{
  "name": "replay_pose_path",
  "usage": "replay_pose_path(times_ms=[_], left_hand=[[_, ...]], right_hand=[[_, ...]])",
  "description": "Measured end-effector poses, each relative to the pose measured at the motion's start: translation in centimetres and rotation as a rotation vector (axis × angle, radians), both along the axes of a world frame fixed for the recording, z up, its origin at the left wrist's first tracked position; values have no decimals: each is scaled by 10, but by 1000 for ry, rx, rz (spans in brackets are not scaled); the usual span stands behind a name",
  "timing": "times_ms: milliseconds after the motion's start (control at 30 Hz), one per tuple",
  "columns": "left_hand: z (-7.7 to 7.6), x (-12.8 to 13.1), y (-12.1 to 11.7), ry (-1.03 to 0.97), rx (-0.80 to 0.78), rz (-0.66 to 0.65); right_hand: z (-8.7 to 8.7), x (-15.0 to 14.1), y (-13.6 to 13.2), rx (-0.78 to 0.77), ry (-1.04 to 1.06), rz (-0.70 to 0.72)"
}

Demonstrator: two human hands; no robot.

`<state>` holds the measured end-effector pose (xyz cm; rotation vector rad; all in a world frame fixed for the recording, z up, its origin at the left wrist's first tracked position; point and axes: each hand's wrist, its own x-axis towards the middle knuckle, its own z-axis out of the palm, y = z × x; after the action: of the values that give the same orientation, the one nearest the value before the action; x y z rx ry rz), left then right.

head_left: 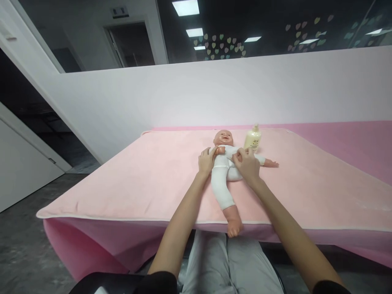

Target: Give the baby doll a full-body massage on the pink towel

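Observation:
A baby doll [221, 183] with a white cloth body and bare plastic head, hands and feet lies on its back, head away from me. One of its legs reaches over the near edge of the blanket. My left hand [206, 161] is closed around the doll's arm on the left side, near its small plastic hand [220, 150]. Over the right side of the doll's chest, my right hand [248, 164] has its fingertips pinched together. What lies between those fingertips is too small to make out. The doll's other arm [270, 163] stretches out to the right.
A pale yellow pump bottle [252, 139] stands just beyond my right hand. Under everything lies a light pink blanket [128, 179] on a table with a darker pink cover [101, 245]. A white wall [196, 94] with dark glass above borders the far side.

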<state>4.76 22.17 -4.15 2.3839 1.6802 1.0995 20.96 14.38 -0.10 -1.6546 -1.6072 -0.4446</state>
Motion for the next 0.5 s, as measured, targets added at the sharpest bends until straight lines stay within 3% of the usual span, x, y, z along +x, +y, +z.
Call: replay_pose_path(times_ms=[267,400,500], left_hand=[[0,-2,0,7,-25,-7],[1,-5,1,-118,-38,-29],[0,-8,5,-345,-32,-62]], right_hand=[[-12,-2,-13,16,-40,-31],[-20,1,-28,141,-70,-6],[-15,6,-53,322,-31,71]])
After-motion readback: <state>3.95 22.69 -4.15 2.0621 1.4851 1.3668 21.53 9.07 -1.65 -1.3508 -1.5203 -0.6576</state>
